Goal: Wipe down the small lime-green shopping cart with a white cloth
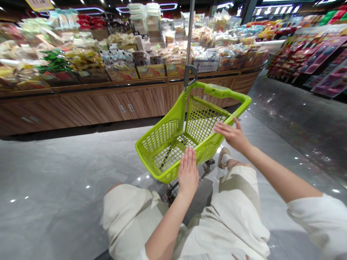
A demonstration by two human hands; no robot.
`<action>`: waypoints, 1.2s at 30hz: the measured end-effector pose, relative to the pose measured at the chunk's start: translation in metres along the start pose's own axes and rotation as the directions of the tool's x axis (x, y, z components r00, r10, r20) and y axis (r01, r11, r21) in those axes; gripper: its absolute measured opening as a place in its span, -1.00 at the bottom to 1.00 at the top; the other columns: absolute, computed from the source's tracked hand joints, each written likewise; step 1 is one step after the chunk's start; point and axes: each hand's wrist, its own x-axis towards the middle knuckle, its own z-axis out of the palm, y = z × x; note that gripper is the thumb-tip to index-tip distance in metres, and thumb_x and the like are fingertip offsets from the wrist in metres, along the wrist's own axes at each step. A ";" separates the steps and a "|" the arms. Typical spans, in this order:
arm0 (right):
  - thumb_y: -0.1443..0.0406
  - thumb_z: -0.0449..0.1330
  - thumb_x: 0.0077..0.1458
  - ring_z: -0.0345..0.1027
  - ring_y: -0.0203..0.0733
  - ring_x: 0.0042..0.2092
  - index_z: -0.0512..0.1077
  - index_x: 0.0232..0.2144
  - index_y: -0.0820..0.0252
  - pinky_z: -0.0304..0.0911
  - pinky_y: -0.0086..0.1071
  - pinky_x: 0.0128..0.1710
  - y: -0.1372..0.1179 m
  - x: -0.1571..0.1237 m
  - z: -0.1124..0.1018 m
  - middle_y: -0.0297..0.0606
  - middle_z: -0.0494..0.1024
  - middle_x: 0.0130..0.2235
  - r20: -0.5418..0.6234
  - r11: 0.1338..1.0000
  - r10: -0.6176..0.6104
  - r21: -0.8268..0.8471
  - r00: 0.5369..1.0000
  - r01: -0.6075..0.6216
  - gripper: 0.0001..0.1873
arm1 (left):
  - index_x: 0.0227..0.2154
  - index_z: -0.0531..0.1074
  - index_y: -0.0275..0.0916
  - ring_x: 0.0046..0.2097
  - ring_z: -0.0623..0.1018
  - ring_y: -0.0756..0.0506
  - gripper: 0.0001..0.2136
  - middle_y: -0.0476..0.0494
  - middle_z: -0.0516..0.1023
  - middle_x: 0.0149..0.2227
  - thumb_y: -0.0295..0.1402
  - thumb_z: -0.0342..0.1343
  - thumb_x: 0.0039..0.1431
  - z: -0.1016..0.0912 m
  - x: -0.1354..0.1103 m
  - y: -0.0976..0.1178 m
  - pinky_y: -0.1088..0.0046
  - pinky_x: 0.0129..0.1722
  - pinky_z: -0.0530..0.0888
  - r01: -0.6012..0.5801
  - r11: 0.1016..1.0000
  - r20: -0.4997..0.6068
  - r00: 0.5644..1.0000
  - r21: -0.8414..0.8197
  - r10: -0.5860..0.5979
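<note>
A lime-green shopping cart (205, 145) stands in front of my knees, and its lattice basket has nothing in it. My left hand (188, 173) lies against the near rim of the basket, fingers straight and close together. Farther right, my right hand (233, 135) rests on the same side near the handle (217, 91), with its fingers stretched out and the thumb raised. Neither hand is wrapped round the rim. A grey hook-shaped bracket with a tall pole (187, 76) rises from the far side of the handle.
Behind the cart runs a wood-panelled display counter (116, 103) heaped with packaged food. More shelves of packets (291, 59) stand at the right. The glossy grey floor (54, 180) spreads around the cart. My knees are bent close to the cart.
</note>
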 end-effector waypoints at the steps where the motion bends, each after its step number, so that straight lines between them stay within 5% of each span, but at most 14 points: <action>1: 0.53 -0.06 0.20 0.33 -0.06 0.20 0.41 0.10 -0.03 -0.42 0.21 0.35 0.021 0.002 -0.005 -0.25 0.51 0.11 -0.021 0.997 0.062 -0.037 0.998 -0.063 -0.45 | 0.37 -0.29 -0.40 0.43 -0.14 -0.16 -0.23 -0.25 -0.19 0.43 -0.50 -0.04 0.16 0.000 0.000 0.001 0.22 0.38 0.05 -0.003 1.000 -0.002 1.000 0.004 0.003; 3: 0.49 -0.05 0.23 0.36 0.00 0.17 0.46 0.04 0.03 -0.42 0.26 0.33 0.043 0.006 -0.008 -0.20 0.54 0.08 -0.099 0.978 0.181 -0.084 0.979 -0.189 -0.53 | 0.37 -0.25 -0.43 0.43 -0.15 -0.16 -0.25 -0.26 -0.19 0.43 -0.49 -0.04 0.17 0.000 0.000 0.004 0.23 0.38 0.04 -0.003 1.000 -0.001 1.000 0.020 0.003; 5: 0.47 -0.03 0.24 0.39 0.03 0.14 0.47 0.01 0.06 -0.42 0.28 0.31 0.029 0.006 -0.001 -0.16 0.55 0.07 -0.173 0.954 0.264 -0.096 0.949 -0.284 -0.58 | 0.37 -0.21 -0.45 0.43 -0.16 -0.16 -0.28 -0.27 -0.19 0.43 -0.47 -0.04 0.19 0.000 0.001 0.007 0.23 0.38 0.05 0.013 0.999 -0.002 1.000 0.040 -0.013; 7: 0.47 -0.01 0.23 0.38 0.01 0.14 0.45 0.04 0.07 -0.46 0.25 0.32 -0.014 0.004 0.014 -0.18 0.55 0.07 -0.200 0.951 0.280 -0.077 0.939 -0.300 -0.57 | 0.36 -0.19 -0.46 0.43 -0.15 -0.17 -0.29 -0.27 -0.19 0.43 -0.46 -0.04 0.20 0.001 0.001 0.009 0.22 0.38 0.05 0.027 0.998 0.002 1.000 0.061 -0.027; 10: 0.51 -0.04 0.21 0.34 -0.11 0.19 0.36 0.14 0.04 -0.50 0.09 0.37 -0.092 -0.003 0.033 -0.24 0.51 0.12 -0.120 0.986 0.167 0.022 0.979 -0.166 -0.47 | 0.36 -0.17 -0.47 0.43 -0.14 -0.17 -0.30 -0.28 -0.17 0.43 -0.46 -0.04 0.21 0.002 0.002 0.010 0.22 0.38 0.05 0.024 0.996 0.008 1.000 0.085 -0.025; 12: 0.51 -0.04 0.21 0.30 -0.14 0.21 0.30 0.20 0.04 -0.51 0.05 0.38 -0.123 -0.006 0.036 -0.25 0.46 0.17 -0.064 0.994 0.062 0.094 0.996 -0.056 -0.44 | 0.36 -0.17 -0.48 0.43 -0.14 -0.17 -0.30 -0.27 -0.15 0.43 -0.46 -0.04 0.21 0.002 0.001 0.008 0.23 0.38 0.05 0.026 0.996 0.009 1.000 0.091 -0.026; 14: 0.51 -0.07 0.22 0.29 -0.16 0.22 0.27 0.21 0.02 -0.54 0.05 0.38 -0.119 -0.007 0.031 -0.26 0.43 0.19 -0.014 0.992 -0.039 0.121 0.999 0.040 -0.43 | 0.36 -0.17 -0.47 0.43 -0.14 -0.16 -0.29 -0.26 -0.17 0.43 -0.46 -0.03 0.20 0.000 0.000 0.004 0.24 0.38 0.05 0.023 0.996 0.011 1.000 0.087 -0.024; 17: 0.53 -0.08 0.23 0.32 -0.17 0.20 0.33 0.17 -0.04 -0.58 0.08 0.37 -0.056 -0.005 0.012 -0.30 0.47 0.15 0.018 0.996 -0.065 0.055 0.998 0.064 -0.43 | 0.36 -0.19 -0.46 0.43 -0.16 -0.17 -0.26 -0.27 -0.21 0.43 -0.47 -0.01 0.17 -0.002 -0.001 0.001 0.22 0.38 0.06 0.005 0.997 0.017 1.000 0.075 -0.006; 20: 0.52 -0.06 0.22 0.30 -0.06 0.22 0.44 0.06 -0.02 -0.54 0.20 0.33 0.025 -0.001 -0.006 -0.28 0.53 0.09 -0.082 0.991 0.104 -0.075 0.991 -0.110 -0.49 | 0.36 -0.21 -0.46 0.43 -0.16 -0.18 -0.27 -0.29 -0.21 0.43 -0.47 -0.02 0.18 -0.002 0.000 0.001 0.21 0.38 0.07 -0.005 0.998 0.012 1.000 0.070 0.004; 22: 0.51 -0.03 0.21 0.35 -0.01 0.18 0.48 0.00 0.02 -0.49 0.28 0.30 0.053 0.002 -0.009 -0.24 0.56 0.05 -0.148 0.969 0.204 -0.106 0.968 -0.221 -0.54 | 0.36 -0.21 -0.46 0.43 -0.16 -0.18 -0.27 -0.28 -0.20 0.43 -0.47 -0.03 0.19 -0.001 0.000 0.003 0.21 0.38 0.07 -0.001 0.998 0.007 1.000 0.064 0.001; 25: 0.48 -0.01 0.21 0.40 0.00 0.13 0.49 -0.03 0.07 -0.44 0.29 0.30 0.030 0.003 0.006 -0.20 0.57 0.04 -0.237 0.942 0.294 -0.092 0.926 -0.322 -0.59 | 0.36 -0.20 -0.47 0.43 -0.17 -0.19 -0.27 -0.30 -0.21 0.43 -0.46 -0.02 0.19 0.001 0.000 0.007 0.20 0.38 0.05 0.010 0.998 0.006 1.000 0.055 -0.010; 31: 0.51 -0.03 0.20 0.27 -0.13 0.24 0.34 0.16 0.08 -0.44 0.01 0.38 -0.118 -0.007 0.040 -0.22 0.47 0.16 -0.111 0.987 0.146 0.088 0.983 -0.136 -0.47 | 0.36 -0.21 -0.49 0.43 -0.18 -0.20 -0.26 -0.29 -0.22 0.43 -0.45 -0.01 0.20 0.003 0.000 0.008 0.19 0.38 0.07 0.018 0.997 0.010 1.000 0.074 -0.018; 33: 0.52 -0.05 0.20 0.25 -0.17 0.25 0.30 0.19 0.08 -0.45 -0.03 0.39 -0.126 -0.008 0.037 -0.23 0.43 0.19 -0.054 0.991 0.030 0.131 0.998 -0.023 -0.44 | 0.36 -0.23 -0.48 0.43 -0.18 -0.19 -0.25 -0.28 -0.21 0.43 -0.45 0.00 0.19 0.002 0.000 0.005 0.19 0.38 0.06 0.011 0.997 0.011 1.000 0.074 -0.012; 36: 0.54 -0.06 0.19 0.30 -0.18 0.21 0.32 0.18 -0.01 -0.53 0.03 0.38 -0.076 -0.005 0.020 -0.29 0.45 0.17 0.007 0.994 -0.044 0.097 0.999 0.043 -0.41 | 0.36 -0.24 -0.46 0.43 -0.18 -0.19 -0.23 -0.28 -0.23 0.43 -0.45 0.02 0.17 0.001 -0.001 0.000 0.19 0.38 0.07 -0.003 0.998 0.014 1.000 0.060 0.003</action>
